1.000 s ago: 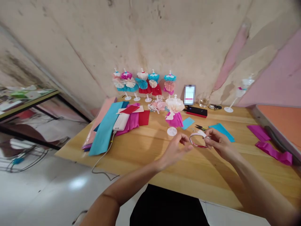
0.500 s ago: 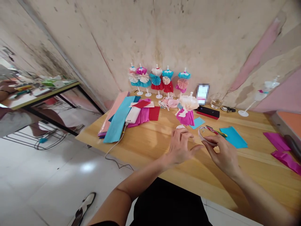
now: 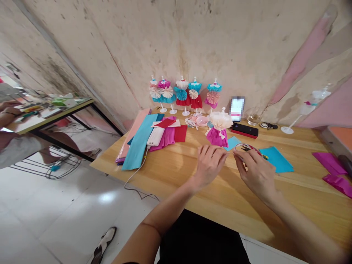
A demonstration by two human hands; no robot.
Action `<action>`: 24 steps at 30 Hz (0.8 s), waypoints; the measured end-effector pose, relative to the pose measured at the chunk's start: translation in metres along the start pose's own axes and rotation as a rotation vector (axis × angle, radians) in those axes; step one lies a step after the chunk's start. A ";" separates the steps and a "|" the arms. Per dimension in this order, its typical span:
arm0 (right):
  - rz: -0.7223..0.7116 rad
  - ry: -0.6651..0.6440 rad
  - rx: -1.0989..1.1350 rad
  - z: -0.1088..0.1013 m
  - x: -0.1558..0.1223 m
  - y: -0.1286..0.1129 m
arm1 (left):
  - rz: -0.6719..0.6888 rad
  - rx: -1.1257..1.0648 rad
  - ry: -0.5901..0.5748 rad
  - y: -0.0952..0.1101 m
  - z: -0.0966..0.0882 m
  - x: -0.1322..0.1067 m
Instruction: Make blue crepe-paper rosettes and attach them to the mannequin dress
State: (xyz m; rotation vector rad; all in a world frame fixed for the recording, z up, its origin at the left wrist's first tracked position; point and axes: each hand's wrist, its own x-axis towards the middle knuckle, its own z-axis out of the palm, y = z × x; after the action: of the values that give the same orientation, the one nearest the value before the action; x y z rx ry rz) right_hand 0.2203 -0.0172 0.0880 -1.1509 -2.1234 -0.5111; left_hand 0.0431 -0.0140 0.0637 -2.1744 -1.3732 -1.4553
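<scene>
My right hand (image 3: 257,174) is closed on a thin ring-shaped roll of tape (image 3: 242,145), whose rim shows above the fingers. Just left of it my left hand (image 3: 209,163) has its thumb and fingers pinched together, close to the roll; the tape end between them is too small to see clearly. Behind my left hand stands a small white dress form (image 3: 219,132), upright, in a cream crepe-paper top and magenta skirt with a white bow. A light blue paper piece (image 3: 233,142) and a larger blue paper piece (image 3: 278,160) lie near the roll.
Several dressed forms (image 3: 182,94) line the wall; a barer one (image 3: 313,106) leans at right. Crepe-paper sheets (image 3: 140,143) and a power bank (image 3: 155,136) lie left. A pink bowl (image 3: 202,121), phone (image 3: 237,109), glass (image 3: 253,118) and black box (image 3: 244,129) stand behind. Another person's hand (image 3: 11,112) is far left.
My left hand has gone from spread fingers to a pinch beside the roll. My right hand still holds the roll, now turned more palm-down. The view has shifted slightly.
</scene>
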 end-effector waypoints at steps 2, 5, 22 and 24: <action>0.052 -0.013 -0.050 -0.001 0.006 -0.002 | 0.022 0.053 -0.009 0.000 0.004 0.001; 0.109 -0.024 -0.060 -0.004 0.017 0.002 | 0.078 0.134 0.013 0.000 0.009 0.006; 0.265 -0.071 0.033 0.027 0.071 0.006 | -0.061 0.421 0.075 -0.021 0.016 0.048; 0.271 -0.078 0.048 0.031 0.074 0.004 | -0.085 0.430 0.099 -0.025 0.016 0.049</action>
State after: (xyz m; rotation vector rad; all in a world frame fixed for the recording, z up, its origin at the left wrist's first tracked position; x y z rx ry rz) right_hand 0.1832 0.0475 0.1188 -1.4242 -1.9898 -0.2938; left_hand 0.0385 0.0381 0.0873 -1.7735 -1.5845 -1.1423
